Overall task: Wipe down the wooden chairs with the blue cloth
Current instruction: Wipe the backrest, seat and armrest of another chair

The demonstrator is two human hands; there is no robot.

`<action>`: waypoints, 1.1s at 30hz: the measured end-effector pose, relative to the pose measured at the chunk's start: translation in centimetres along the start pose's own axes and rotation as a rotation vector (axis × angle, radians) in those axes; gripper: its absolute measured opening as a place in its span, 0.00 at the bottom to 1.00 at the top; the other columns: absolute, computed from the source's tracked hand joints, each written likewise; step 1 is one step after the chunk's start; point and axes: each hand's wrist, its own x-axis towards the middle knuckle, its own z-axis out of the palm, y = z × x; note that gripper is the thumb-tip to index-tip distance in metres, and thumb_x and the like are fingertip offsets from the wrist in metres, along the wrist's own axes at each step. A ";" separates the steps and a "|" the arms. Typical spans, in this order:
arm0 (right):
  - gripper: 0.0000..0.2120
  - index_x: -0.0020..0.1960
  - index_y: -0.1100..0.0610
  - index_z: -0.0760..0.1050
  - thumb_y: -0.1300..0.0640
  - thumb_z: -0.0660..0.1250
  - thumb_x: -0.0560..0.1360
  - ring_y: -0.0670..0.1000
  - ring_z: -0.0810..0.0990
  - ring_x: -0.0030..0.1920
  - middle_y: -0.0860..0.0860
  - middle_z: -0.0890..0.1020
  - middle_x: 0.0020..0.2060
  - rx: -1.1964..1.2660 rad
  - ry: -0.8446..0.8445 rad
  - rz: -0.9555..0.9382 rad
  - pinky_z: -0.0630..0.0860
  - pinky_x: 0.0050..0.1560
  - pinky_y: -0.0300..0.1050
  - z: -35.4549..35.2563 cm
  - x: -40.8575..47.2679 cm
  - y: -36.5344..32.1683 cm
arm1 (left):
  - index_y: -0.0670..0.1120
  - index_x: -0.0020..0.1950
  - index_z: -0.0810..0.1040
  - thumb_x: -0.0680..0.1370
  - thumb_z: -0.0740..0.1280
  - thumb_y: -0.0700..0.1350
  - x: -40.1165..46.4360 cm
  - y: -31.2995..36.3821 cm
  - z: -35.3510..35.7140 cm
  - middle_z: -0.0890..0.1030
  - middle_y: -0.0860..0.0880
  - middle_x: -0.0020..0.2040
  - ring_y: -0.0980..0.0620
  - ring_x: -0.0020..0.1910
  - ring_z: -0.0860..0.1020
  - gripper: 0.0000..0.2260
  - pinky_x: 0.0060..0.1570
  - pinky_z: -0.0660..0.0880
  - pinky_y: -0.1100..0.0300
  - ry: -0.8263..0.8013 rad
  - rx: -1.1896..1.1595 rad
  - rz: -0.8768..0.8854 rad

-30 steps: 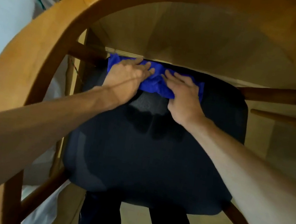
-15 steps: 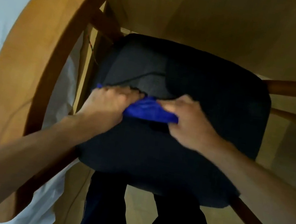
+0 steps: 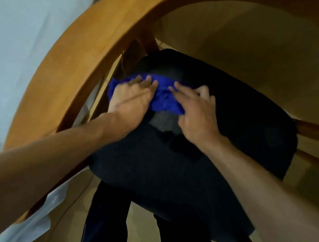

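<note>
The blue cloth (image 3: 162,98) lies bunched on the far part of the dark seat cushion (image 3: 199,168) of the wooden chair (image 3: 94,49), its long axis running left to right across the seat. Both hands press it flat with straight fingers: the left hand (image 3: 130,100) on its left end, the right hand (image 3: 195,109) on its right end, fingertips pointing away from the person. The curved wooden backrest arcs overhead. Dark trouser legs (image 3: 106,222) show below the seat.

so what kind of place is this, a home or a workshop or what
Probably a home, though that's a guess. A curved wooden chair frame with a dark padded seat stands on a light wood-look floor, beside pale draped fabric.
</note>
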 end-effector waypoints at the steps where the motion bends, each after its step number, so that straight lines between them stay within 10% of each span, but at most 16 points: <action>1: 0.32 0.71 0.47 0.73 0.67 0.65 0.69 0.53 0.69 0.55 0.42 0.71 0.72 0.034 -0.028 -0.025 0.61 0.48 0.47 0.5 -1.7 -0.6 | 0.49 0.79 0.50 0.79 0.60 0.37 -2.0 -0.1 0.8 0.54 0.47 0.79 0.46 0.77 0.56 0.31 0.69 0.66 0.47 -0.065 -0.005 -0.010; 8: 0.23 0.63 0.46 0.79 0.65 0.64 0.72 0.50 0.71 0.54 0.40 0.77 0.66 0.172 -0.269 -0.183 0.66 0.51 0.47 0.1 -4.7 -1.5 | 0.52 0.78 0.56 0.79 0.62 0.43 -8.6 -0.4 1.7 0.62 0.51 0.77 0.50 0.74 0.65 0.28 0.65 0.69 0.54 -0.177 -0.144 -0.087; 15: 0.34 0.70 0.48 0.73 0.75 0.61 0.70 0.54 0.65 0.73 0.46 0.70 0.73 0.080 0.073 -0.112 0.61 0.68 0.49 -3.3 8.7 -0.9 | 0.43 0.75 0.62 0.79 0.59 0.36 0.0 -0.6 -2.2 0.68 0.40 0.72 0.40 0.70 0.67 0.24 0.67 0.61 0.53 0.184 -0.627 -0.399; 19: 0.29 0.72 0.50 0.71 0.73 0.59 0.76 0.53 0.58 0.77 0.49 0.66 0.75 0.089 0.066 0.048 0.54 0.77 0.49 -0.6 10.8 -2.2 | 0.47 0.77 0.60 0.84 0.53 0.42 2.1 -2.0 -0.8 0.63 0.47 0.76 0.48 0.75 0.60 0.20 0.72 0.55 0.56 0.137 -0.455 -0.315; 33: 0.31 0.67 0.50 0.77 0.69 0.64 0.66 0.48 0.69 0.64 0.42 0.75 0.68 0.105 -0.391 -0.216 0.70 0.58 0.57 0.9 -6.7 -3.1 | 0.51 0.79 0.56 0.80 0.59 0.42 -12.5 0.3 3.6 0.59 0.51 0.78 0.51 0.77 0.58 0.27 0.73 0.56 0.60 -0.244 -0.369 -0.147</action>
